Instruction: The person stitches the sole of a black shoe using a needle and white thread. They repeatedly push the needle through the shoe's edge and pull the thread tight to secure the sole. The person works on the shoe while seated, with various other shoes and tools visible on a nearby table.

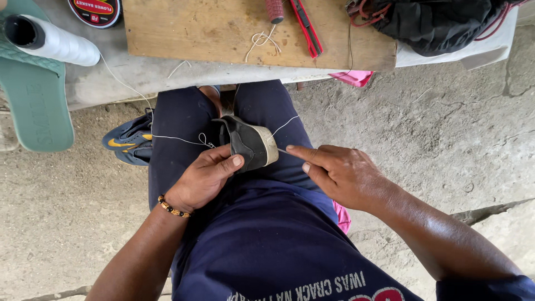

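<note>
Hands, two: left hand [203, 177] grips one shoe [249, 144], right hand [340, 174] one needle [283, 151].

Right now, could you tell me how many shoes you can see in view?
2: a black shoe pinned on the lap by the left hand, and a blue and yellow shoe on the ground beside the left leg. Others may be hidden.

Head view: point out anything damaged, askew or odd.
The cracked grey concrete floor shows a long split by the right forearm. A loose tangle of white thread lies on the worn wooden board. Nothing else stands out.
</note>
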